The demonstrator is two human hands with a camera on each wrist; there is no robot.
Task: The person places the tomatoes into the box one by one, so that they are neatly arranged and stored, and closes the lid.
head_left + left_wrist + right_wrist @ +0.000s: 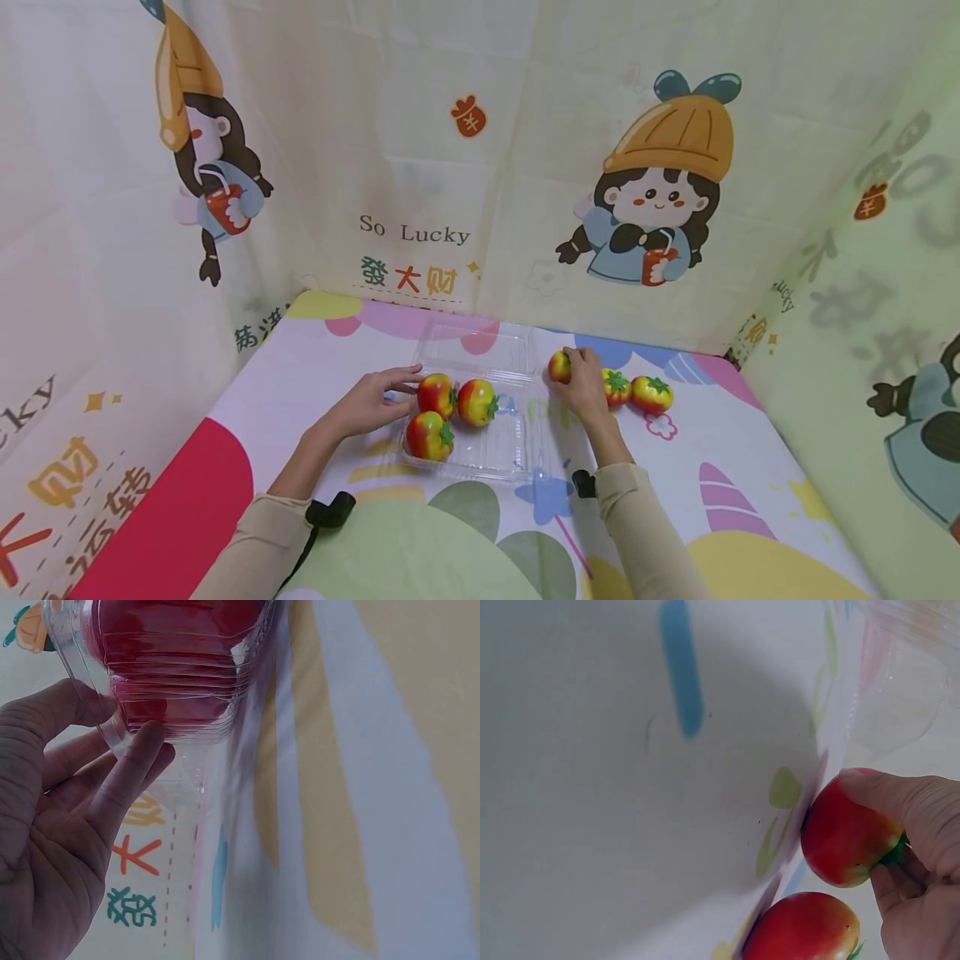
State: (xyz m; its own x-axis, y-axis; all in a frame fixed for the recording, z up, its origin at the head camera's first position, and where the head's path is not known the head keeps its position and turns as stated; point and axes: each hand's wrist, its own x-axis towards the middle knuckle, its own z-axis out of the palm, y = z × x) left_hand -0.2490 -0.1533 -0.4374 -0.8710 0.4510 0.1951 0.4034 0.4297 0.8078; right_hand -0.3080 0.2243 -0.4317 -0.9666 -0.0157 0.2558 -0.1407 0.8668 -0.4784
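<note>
A clear plastic box (487, 454) lies with its lid folded back; three red-yellow toy fruits with green leaves sit in its left part, one of them at the front (430, 436). My left hand (372, 402) touches the box's left rim, and in the left wrist view the left hand (82, 780) has thumb and fingers around the edge of the box (172, 690). To the right of the box my right hand (587, 387) grips another fruit (558, 367). The right wrist view shows the right hand (922, 847) pinching that fruit (847, 832) at the table surface.
Two more fruits stand right of my right hand, the outer one (652, 395) beside its neighbour (617, 388). The open lid (476, 346) lies behind the box. Printed curtains (510, 183) rise behind the patterned table (300, 367) and at both sides.
</note>
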